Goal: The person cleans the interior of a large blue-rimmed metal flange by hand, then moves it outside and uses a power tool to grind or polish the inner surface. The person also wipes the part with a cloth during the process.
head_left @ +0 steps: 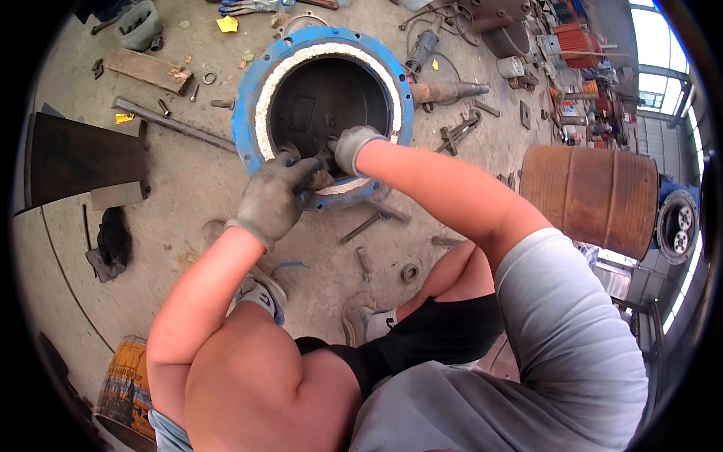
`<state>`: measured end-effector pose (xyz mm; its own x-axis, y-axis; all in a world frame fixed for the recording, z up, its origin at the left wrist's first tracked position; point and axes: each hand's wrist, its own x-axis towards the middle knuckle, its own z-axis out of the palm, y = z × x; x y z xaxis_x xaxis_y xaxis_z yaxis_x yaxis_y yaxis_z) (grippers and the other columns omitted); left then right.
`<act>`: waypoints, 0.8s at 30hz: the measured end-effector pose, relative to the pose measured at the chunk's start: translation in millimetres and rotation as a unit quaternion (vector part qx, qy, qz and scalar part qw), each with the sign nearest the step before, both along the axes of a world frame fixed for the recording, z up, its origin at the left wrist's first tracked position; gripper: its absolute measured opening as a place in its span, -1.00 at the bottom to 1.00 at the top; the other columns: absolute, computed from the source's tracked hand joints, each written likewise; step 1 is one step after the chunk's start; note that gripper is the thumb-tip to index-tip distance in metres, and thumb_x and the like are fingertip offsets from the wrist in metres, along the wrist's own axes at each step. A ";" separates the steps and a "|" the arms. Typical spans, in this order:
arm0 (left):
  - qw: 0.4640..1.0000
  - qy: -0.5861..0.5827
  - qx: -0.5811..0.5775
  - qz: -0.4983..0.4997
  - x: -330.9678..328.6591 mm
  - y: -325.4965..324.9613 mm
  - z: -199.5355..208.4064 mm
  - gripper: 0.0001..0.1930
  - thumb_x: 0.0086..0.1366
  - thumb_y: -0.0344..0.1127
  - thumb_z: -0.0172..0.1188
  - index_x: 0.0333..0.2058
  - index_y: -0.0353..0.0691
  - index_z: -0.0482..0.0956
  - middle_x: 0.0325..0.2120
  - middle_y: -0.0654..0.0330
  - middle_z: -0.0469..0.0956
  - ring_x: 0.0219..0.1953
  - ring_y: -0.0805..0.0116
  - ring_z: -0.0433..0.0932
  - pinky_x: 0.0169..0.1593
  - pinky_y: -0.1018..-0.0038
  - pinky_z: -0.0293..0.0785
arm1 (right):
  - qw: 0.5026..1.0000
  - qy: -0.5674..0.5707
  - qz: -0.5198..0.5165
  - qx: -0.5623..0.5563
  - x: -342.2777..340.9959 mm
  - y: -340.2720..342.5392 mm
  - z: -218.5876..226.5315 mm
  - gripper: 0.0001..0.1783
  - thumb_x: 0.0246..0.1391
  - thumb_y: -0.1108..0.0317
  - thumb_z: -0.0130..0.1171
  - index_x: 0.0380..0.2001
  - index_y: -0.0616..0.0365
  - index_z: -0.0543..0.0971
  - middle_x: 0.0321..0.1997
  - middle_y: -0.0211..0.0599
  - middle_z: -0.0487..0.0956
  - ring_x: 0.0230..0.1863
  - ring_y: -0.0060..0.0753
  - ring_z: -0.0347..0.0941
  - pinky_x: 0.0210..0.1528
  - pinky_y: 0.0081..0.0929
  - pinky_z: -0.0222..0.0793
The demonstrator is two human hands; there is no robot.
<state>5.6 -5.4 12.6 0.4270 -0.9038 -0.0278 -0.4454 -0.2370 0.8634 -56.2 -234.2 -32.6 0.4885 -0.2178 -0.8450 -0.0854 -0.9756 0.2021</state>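
In front of me on the floor stands a round blue flanged housing (247, 90) with bolt holes in its rim. A rough whitish ring (261, 124) runs round its dark opening. My left hand (273, 197), in a dirty grey glove, is at the near left of the rim. Its fingers are curled around a small dark brownish piece that I cannot make out. My right hand (352, 149), also gloved, reaches over the near right rim into the opening. Its fingers are closed, and whatever they hold is hidden. The two hands are close together but apart.
A long metal bar (177, 124) and a wooden block (149, 70) lie left of the housing. A T-shaped tool (374, 218) and a metal ring (409, 273) lie near my feet. A rusty drum (587, 197) lies at right; a dark metal plate (79, 162) is at left.
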 end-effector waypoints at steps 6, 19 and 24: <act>0.999 -0.027 -0.023 0.008 -0.6 0.3 -7.9 -0.49 0.11 -0.44 0.47 0.08 -0.07 0.66 -0.03 -0.05 0.58 0.02 -0.17 0.59 0.09 0.05 0.54 | 0.999 0.025 0.032 -0.007 16.2 11.0 -17.6 -0.66 0.24 0.23 0.28 0.05 -0.11 0.80 0.16 -0.26 0.75 0.18 -0.10 0.70 0.07 0.00 0.64; 0.999 -0.019 -0.036 0.011 0.2 3.3 -8.7 -0.57 0.17 -0.39 0.46 0.05 -0.07 0.68 -0.13 -0.01 0.58 -0.07 -0.13 0.61 0.01 0.07 0.55 | 0.987 -0.063 -0.013 0.145 17.1 -32.6 -65.1 -0.70 0.15 0.27 0.29 -0.08 0.03 0.80 -0.07 -0.08 0.78 0.03 -0.05 0.73 0.06 -0.24 0.60; 0.999 -0.023 -0.036 0.014 -1.9 -3.5 -8.4 -0.56 0.15 -0.42 0.46 0.05 -0.06 0.68 -0.18 0.02 0.57 -0.10 -0.10 0.62 -0.03 0.07 0.54 | 0.989 -0.084 0.001 0.125 5.3 -29.3 -81.5 -0.70 0.18 0.27 0.26 -0.06 -0.02 0.80 -0.09 -0.16 0.79 0.04 -0.06 0.72 0.06 -0.27 0.61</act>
